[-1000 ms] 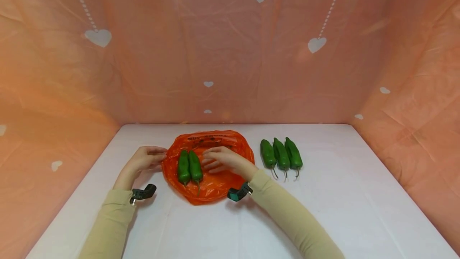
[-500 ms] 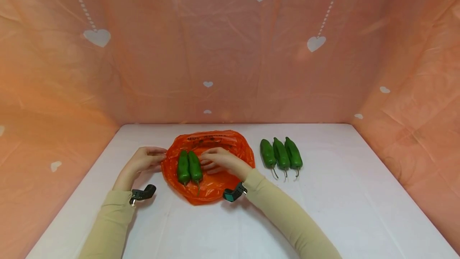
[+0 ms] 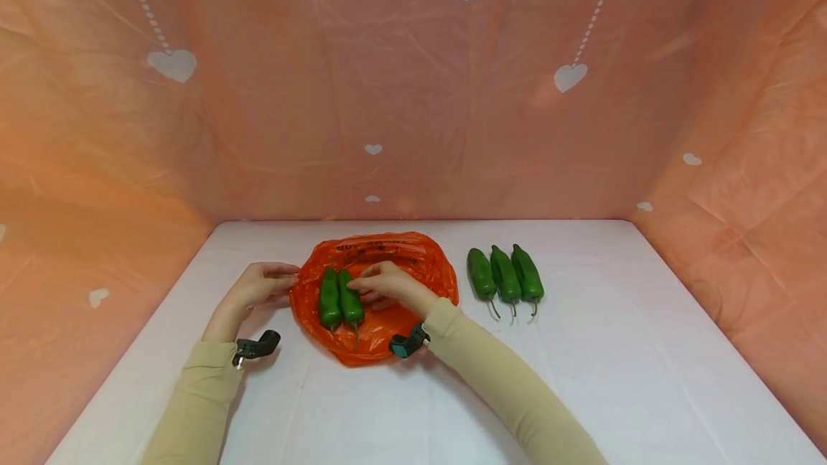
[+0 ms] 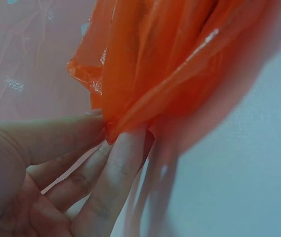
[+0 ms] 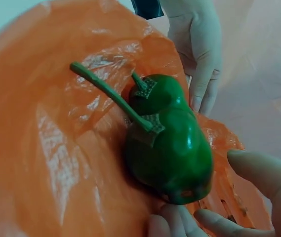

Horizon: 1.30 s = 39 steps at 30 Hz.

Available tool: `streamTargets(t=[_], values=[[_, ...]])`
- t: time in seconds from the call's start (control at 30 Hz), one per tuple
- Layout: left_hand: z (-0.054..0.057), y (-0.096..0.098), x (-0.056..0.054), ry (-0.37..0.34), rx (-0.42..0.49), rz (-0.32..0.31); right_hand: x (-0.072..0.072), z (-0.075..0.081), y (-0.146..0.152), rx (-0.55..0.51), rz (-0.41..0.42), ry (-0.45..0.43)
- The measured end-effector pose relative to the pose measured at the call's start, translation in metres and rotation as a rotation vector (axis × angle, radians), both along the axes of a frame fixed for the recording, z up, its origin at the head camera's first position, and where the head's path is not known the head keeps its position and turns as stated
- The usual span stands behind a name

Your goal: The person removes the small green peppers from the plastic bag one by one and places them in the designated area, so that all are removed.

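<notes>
An orange-red plastic bag (image 3: 394, 336) lies spread on the table, with two green peppers side by side on it: a left pepper (image 3: 329, 300) and a right pepper (image 3: 352, 303). My left hand (image 3: 261, 284) pinches the bag's left edge; in the left wrist view the thumb and fingers (image 4: 123, 168) meet at a gathered fold. Over the bag, my right hand (image 3: 388, 284) reaches to the right pepper from its right side. In the right wrist view its thumb (image 5: 259, 170) stands a little off that pepper (image 5: 172, 153), and the other fingertips are right at its underside.
To the right of the bag, three more green peppers (image 3: 506, 275) lie in a row on the white table (image 3: 581, 379), stems toward the person. A pink-orange sheet with white hearts (image 3: 413, 92) hangs behind and at both sides.
My right hand has moved left, from beside the right pepper to its edge, with the fingertips now overlapping it. The left hand and the peppers have stayed in place.
</notes>
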<state>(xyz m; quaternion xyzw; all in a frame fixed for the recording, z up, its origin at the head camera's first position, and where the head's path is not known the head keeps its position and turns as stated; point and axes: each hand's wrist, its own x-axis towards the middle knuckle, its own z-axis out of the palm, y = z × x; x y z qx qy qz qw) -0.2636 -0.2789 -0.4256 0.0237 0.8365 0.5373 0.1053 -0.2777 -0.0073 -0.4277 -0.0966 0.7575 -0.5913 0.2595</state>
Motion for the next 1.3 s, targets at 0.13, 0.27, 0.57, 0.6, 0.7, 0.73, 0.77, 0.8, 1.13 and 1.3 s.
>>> streamTargets(t=[0.13,0.27,0.57,0.6,0.7,0.73,0.77,0.8,1.13,1.3], values=[[0.000,0.000,0.001,0.006,-0.002,-0.003,-0.001,-0.002,-0.006,0.049,-0.032,0.023],[0.001,0.000,0.001,0.011,-0.012,-0.006,-0.002,-0.004,-0.011,0.094,-0.057,0.056],[0.002,0.001,0.001,0.010,-0.018,-0.001,0.000,-0.001,-0.017,0.188,-0.076,0.112],[0.001,0.000,0.001,0.010,-0.016,0.000,0.000,-0.001,-0.017,0.199,-0.074,0.118],[0.001,0.000,0.001,0.010,-0.014,0.002,0.000,-0.002,-0.017,0.218,-0.075,0.118],[0.000,0.000,0.001,0.011,-0.019,-0.002,0.000,-0.002,-0.017,0.219,-0.073,0.117],[0.000,0.000,0.001,0.009,-0.019,0.001,0.001,-0.002,-0.017,0.218,-0.070,0.116],[0.000,0.000,0.001,0.009,-0.021,-0.001,0.001,-0.002,-0.017,0.212,-0.067,0.113],[0.000,-0.001,0.001,0.006,-0.005,0.002,0.001,0.004,-0.007,0.119,-0.029,0.054],[0.000,-0.001,0.001,0.006,-0.011,0.003,0.001,0.006,-0.003,0.087,-0.012,0.058]])
